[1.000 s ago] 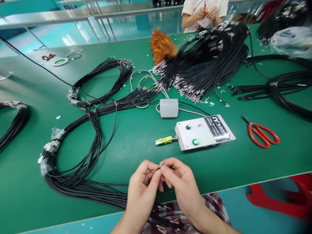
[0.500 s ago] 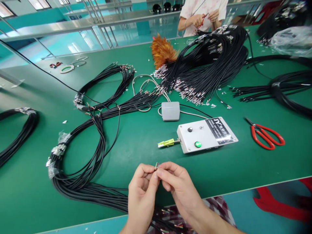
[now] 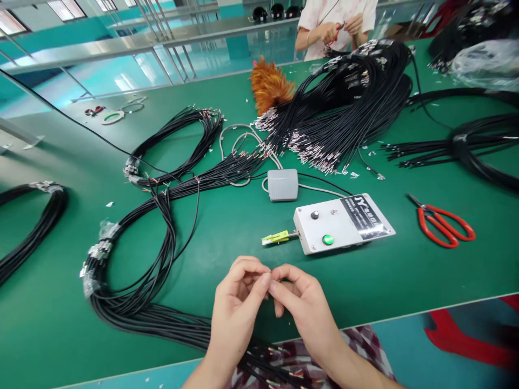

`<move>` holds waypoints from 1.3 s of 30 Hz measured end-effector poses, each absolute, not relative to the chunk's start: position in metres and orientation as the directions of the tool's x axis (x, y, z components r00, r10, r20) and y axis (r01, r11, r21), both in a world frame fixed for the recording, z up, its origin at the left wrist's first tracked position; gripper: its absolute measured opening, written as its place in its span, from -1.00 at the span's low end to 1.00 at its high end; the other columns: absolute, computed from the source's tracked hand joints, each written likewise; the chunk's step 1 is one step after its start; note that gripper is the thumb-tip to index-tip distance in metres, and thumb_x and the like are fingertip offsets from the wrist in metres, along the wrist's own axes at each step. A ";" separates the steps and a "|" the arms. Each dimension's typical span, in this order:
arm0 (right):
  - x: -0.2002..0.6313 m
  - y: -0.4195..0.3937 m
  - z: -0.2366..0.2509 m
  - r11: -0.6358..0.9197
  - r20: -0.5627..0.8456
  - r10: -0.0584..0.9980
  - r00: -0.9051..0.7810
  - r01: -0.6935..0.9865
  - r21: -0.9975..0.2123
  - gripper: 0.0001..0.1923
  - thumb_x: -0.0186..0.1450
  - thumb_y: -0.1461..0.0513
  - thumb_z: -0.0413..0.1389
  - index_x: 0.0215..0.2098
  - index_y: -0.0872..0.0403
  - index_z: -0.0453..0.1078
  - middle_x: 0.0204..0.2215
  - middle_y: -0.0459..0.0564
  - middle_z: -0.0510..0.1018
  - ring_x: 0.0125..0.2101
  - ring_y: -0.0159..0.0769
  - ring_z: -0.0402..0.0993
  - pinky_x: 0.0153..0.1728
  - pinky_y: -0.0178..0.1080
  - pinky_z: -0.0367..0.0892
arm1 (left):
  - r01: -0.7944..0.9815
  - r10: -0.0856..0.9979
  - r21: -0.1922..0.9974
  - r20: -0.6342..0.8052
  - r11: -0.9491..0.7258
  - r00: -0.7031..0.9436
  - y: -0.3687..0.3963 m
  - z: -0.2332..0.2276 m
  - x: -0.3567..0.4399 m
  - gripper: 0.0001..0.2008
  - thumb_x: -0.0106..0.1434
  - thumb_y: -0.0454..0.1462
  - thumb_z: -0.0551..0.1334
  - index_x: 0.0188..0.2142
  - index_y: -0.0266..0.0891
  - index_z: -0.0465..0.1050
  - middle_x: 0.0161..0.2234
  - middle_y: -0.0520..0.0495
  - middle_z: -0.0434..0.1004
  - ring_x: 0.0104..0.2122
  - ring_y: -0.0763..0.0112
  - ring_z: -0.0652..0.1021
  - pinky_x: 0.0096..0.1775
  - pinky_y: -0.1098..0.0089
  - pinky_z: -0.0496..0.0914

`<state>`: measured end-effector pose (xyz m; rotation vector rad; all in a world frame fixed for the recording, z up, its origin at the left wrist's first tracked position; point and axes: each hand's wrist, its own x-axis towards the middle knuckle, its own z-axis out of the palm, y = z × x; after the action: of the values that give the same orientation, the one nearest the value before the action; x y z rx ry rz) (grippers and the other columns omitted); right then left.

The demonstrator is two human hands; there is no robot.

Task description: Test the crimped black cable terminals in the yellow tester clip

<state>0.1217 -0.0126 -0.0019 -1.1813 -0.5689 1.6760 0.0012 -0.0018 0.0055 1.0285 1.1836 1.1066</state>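
My left hand (image 3: 238,306) and my right hand (image 3: 302,308) meet fingertip to fingertip above the near edge of the green table (image 3: 227,232). Together they pinch the thin end of a wire (image 3: 268,280), which is almost hidden between the fingers. A bundle of black cables (image 3: 133,302) curves in from the left and runs under my left wrist toward my lap. Just beyond my hands lies a white test box (image 3: 344,222) with a green button, a black knob and a yellow-green connector (image 3: 275,236) sticking out of its left side.
A grey foot pedal (image 3: 283,184) lies behind the box. Red-handled scissors (image 3: 444,226) lie to the right. Large piles of black cables (image 3: 344,102) and an orange feather duster (image 3: 270,84) fill the far side. A person (image 3: 336,24) works across the table.
The wire tips that stuck up between my fingers are now hidden. My left fingers have closed over toward my right fingertips. The view has shifted slightly.
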 end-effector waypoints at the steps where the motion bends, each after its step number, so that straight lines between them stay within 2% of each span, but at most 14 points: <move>1: 0.122 -0.012 -0.001 -0.413 -0.432 0.900 -0.060 -0.437 -0.799 -0.69 0.05 0.08 0.36 -0.48 0.10 0.41 -0.67 -0.20 0.42 -0.66 -0.51 0.23 -0.59 -0.40 0.18 | -0.137 0.980 0.971 -0.194 0.198 0.039 -0.001 0.005 0.002 -0.90 0.21 -0.26 0.36 -0.37 -0.23 0.49 -0.36 0.05 0.40 -0.46 0.54 0.45 -0.41 0.54 0.38; 4: 0.126 -0.010 0.000 -0.372 -0.381 0.922 -0.063 -0.411 -0.832 -0.69 0.11 0.04 0.31 -0.47 0.09 0.39 -0.60 -0.13 0.50 -0.62 -0.49 0.28 -0.57 -0.39 0.24 | -0.228 0.954 0.927 -0.295 0.297 0.046 -0.002 0.003 0.000 -0.87 0.25 -0.24 0.34 -0.34 -0.23 0.45 -0.42 0.07 0.42 -0.50 0.55 0.45 -0.40 0.53 0.38; 8: 0.132 -0.007 -0.002 -0.359 -0.368 0.929 -0.045 -0.353 -0.864 -0.69 0.12 0.04 0.29 -0.45 0.09 0.39 -0.61 -0.16 0.48 -0.63 -0.50 0.30 -0.56 -0.39 0.25 | -0.250 0.938 0.905 -0.341 0.344 0.054 -0.003 0.004 -0.006 -0.83 0.24 -0.22 0.34 -0.37 -0.24 0.41 -0.47 0.07 0.44 -0.48 0.52 0.47 -0.38 0.51 0.40; 11: 0.134 -0.006 -0.004 -0.353 -0.361 0.932 -0.038 -0.335 -0.874 -0.68 0.13 0.03 0.28 -0.45 0.09 0.38 -0.61 -0.17 0.45 -0.64 -0.51 0.28 -0.57 -0.39 0.24 | -0.198 0.935 0.914 -0.345 0.356 0.085 0.000 0.008 -0.006 -0.83 0.24 -0.19 0.34 -0.34 -0.24 0.43 -0.47 0.06 0.45 -0.47 0.48 0.48 -0.35 0.48 0.42; 14: 0.133 -0.007 -0.007 -0.337 -0.347 0.937 -0.033 -0.342 -0.878 -0.69 0.14 0.03 0.27 -0.44 0.10 0.39 -0.61 -0.18 0.42 -0.65 -0.53 0.23 -0.60 -0.41 0.20 | -0.112 0.935 0.934 -0.323 0.340 0.146 0.004 0.010 0.000 -0.80 0.21 -0.20 0.36 -0.21 -0.23 0.52 -0.35 -0.02 0.50 -0.38 0.43 0.52 -0.30 0.46 0.44; 17: 0.132 -0.009 -0.010 -0.337 -0.353 0.935 -0.013 -0.336 -0.880 -0.71 0.13 0.06 0.28 -0.43 0.10 0.39 -0.63 -0.20 0.38 -0.66 -0.54 0.20 -0.62 -0.42 0.14 | -0.098 0.957 0.960 -0.246 0.262 0.154 0.007 0.009 0.007 -0.86 0.15 -0.24 0.40 -0.29 -0.22 0.59 -0.27 -0.04 0.48 -0.32 0.40 0.53 -0.31 0.49 0.45; 20: 0.131 -0.009 -0.009 -0.338 -0.349 0.937 -0.030 -0.348 -0.875 -0.72 0.15 0.07 0.27 -0.44 0.10 0.38 -0.59 -0.15 0.45 -0.60 -0.49 0.28 -0.59 -0.40 0.18 | -0.171 0.962 0.947 -0.263 0.271 0.069 0.008 0.006 0.010 -0.88 0.15 -0.25 0.40 -0.39 -0.25 0.55 -0.35 0.01 0.47 -0.43 0.50 0.49 -0.37 0.54 0.43; 24: 0.133 -0.009 -0.010 -0.299 -0.295 0.954 -0.061 -0.325 -0.897 -0.75 0.24 0.09 0.19 -0.45 0.08 0.33 -0.61 -0.17 0.41 -0.59 -0.47 0.31 -0.55 -0.38 0.20 | -0.159 0.929 0.916 -0.356 0.368 0.103 0.006 0.004 0.007 -0.81 0.21 -0.18 0.34 -0.33 -0.26 0.44 -0.53 0.06 0.46 -0.57 0.50 0.46 -0.47 0.49 0.41; 28: 0.137 -0.009 -0.016 -0.185 -0.186 0.983 0.000 -0.065 -0.981 -0.83 0.29 0.17 0.14 -0.43 0.07 0.38 -0.47 -0.15 0.39 -0.55 -0.50 0.27 -0.52 -0.37 0.20 | 0.034 0.958 0.959 -0.284 0.282 0.049 0.000 -0.001 0.006 -0.79 0.25 -0.14 0.27 -0.33 -0.24 0.38 -0.61 0.12 0.36 -0.65 0.51 0.39 -0.58 0.51 0.30; 32: 0.147 -0.011 -0.022 -0.041 -0.041 0.999 0.005 0.249 -0.968 -0.87 0.33 0.24 0.08 -0.39 0.05 0.40 -0.43 -0.15 0.42 -0.53 -0.47 0.28 -0.46 -0.35 0.22 | 0.131 0.982 0.973 -0.189 0.188 -0.004 -0.002 -0.011 0.007 -0.83 0.26 -0.18 0.23 -0.37 -0.24 0.37 -0.55 0.11 0.32 -0.61 0.56 0.29 -0.57 0.53 0.21; 36: 0.157 -0.014 -0.022 0.145 0.162 0.987 -0.023 0.588 -0.796 -0.89 0.37 0.29 0.05 -0.21 0.04 0.42 -0.33 -0.11 0.52 -0.57 -0.46 0.30 -0.43 -0.31 0.21 | 0.145 0.982 0.973 -0.187 0.181 0.029 0.001 -0.019 0.007 -0.85 0.29 -0.19 0.19 -0.36 -0.22 0.36 -0.51 0.10 0.33 -0.59 0.54 0.27 -0.56 0.52 0.21; 39: 0.158 -0.014 -0.018 0.259 0.287 0.954 -0.092 0.738 -0.623 -0.83 0.38 0.24 0.07 -0.07 0.05 0.40 -0.25 -0.06 0.56 -0.48 -0.38 0.41 -0.40 -0.28 0.20 | 0.158 0.986 0.976 -0.158 0.148 0.050 0.004 -0.021 0.005 -0.87 0.31 -0.21 0.17 -0.35 -0.21 0.36 -0.47 0.08 0.35 -0.55 0.51 0.32 -0.52 0.50 0.25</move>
<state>0.1577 -0.0137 -0.0181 -1.5333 -1.8840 0.4253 0.0055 0.0037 -0.0207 1.2327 1.3430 0.9725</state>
